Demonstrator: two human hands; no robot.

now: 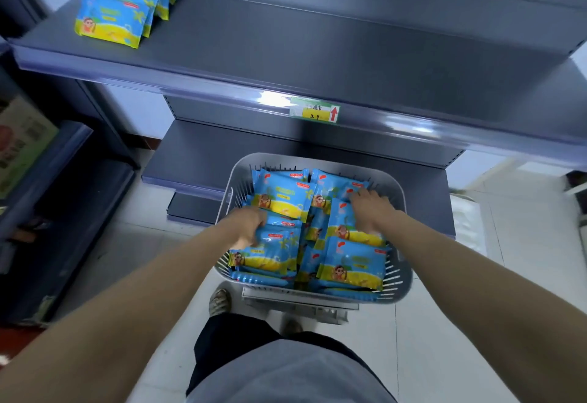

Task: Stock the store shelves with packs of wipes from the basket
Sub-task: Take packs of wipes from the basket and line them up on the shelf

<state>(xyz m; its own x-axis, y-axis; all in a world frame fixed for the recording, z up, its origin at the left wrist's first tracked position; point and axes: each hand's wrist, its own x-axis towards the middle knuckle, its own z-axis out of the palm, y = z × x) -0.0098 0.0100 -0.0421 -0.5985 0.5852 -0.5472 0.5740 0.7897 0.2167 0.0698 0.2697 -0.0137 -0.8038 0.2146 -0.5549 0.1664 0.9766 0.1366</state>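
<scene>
A grey plastic basket (401, 205) sits low in front of me, filled with several blue-and-yellow packs of wipes (352, 267). My left hand (251, 223) is down in the basket's left side, fingers curled around a pack of wipes (265, 252). My right hand (371, 209) lies on the packs at the right, fingers closing on another pack (346, 228). A few matching packs (111, 21) lie in a row at the far left of the grey shelf (317, 44) above.
A price label (314, 113) with a red arrow is clipped to the shelf's front rail. A lower shelf (203, 155) sits behind the basket. Another dark rack with a cardboard box (22, 142) stands at the left. My shoes are on the tiled floor (444, 323).
</scene>
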